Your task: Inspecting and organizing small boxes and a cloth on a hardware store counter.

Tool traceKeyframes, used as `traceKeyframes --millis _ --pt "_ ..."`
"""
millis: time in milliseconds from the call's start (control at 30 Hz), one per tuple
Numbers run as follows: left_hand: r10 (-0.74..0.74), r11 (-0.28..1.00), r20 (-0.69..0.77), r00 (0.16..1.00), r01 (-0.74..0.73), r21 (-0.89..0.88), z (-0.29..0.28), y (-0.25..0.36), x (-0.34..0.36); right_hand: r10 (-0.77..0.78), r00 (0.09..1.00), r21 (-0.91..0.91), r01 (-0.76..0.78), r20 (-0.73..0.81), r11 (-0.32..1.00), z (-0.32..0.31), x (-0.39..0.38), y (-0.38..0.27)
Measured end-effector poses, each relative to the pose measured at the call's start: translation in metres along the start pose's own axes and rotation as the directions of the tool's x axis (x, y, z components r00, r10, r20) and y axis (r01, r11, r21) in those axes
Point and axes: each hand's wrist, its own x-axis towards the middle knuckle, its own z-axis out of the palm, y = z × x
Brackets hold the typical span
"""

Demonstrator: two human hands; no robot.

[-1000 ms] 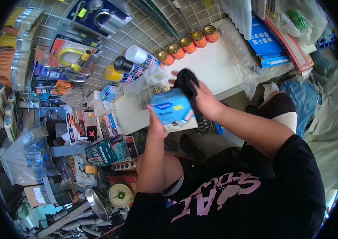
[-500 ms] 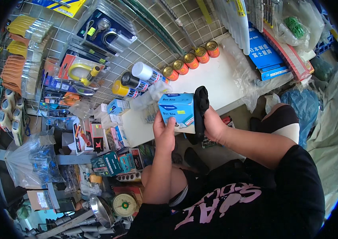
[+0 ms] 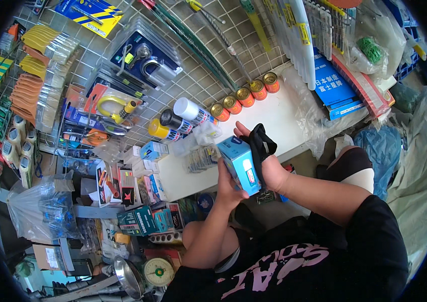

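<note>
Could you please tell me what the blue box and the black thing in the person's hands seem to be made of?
Blue box: likely printed cardboard, given its flat faces, sharp folded edges and slight sheen. Black thing at the right hand: seemingly soft matte fabric or strap, since it folds and loops limply.

Blue box (image 3: pixel 240 165) now stands more on end at frame centre, turned from its earlier flatter tilt. Black cloth (image 3: pixel 259 147) moves from on top to right hand (image 3: pixel 268 168) side; left hand (image 3: pixel 229 186) grip shifts lower.
</note>
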Motion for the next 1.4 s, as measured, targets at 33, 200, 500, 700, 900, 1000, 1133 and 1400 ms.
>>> traceKeyframes --millis 33,200,500,700,900,1000,1133,1400 --pt "-0.026 1.0 0.033 0.999 0.026 0.003 -0.005 -0.004 -0.003 0.017 1.0 -0.017 -0.017 -0.017 1.0 -0.001 0.0 0.003" --pt "-0.047 0.995 0.1 0.994 0.038 0.093 -0.007 0.005 -0.003 0.114 0.993 0.064 -0.115 0.011 0.991 -0.012 -0.003 0.017" --pt "0.105 0.994 -0.041 0.994 -0.105 0.004 -0.012 0.023 0.002 0.101 0.993 -0.205 -0.088 0.057 0.975 0.014 -0.026 0.018" --pt "-0.061 0.998 0.135 0.989 0.056 0.04 -0.005 0.009 -0.01 -0.224 0.967 -0.136 0.208 -0.119 0.969 -0.001 0.001 0.003" --pt "-0.005 0.996 0.034 0.999 0.008 -0.086 -0.008 0.011 -0.022 0.075 0.997 -0.064 -0.077 -0.019 0.995 -0.027 -0.004 0.053" --pt "-0.003 0.999 0.008 1.0 0.004 -0.044 -0.012 0.02 -0.015 0.203 0.979 0.186 -0.197 -0.017 0.963 -0.016 -0.023 0.069" --pt "-0.075 0.989 0.087 0.993 0.063 0.134 -0.019 0.021 -0.007 0.165 0.972 0.057 -0.158 -0.169 0.986 0.004 -0.018 0.016" --pt "0.042 0.989 0.229 0.972 -0.072 0.126 -0.001 0.021 -0.008 0.184 0.98 0.213 -0.164 -0.081 0.963 -0.021 -0.002 0.015"
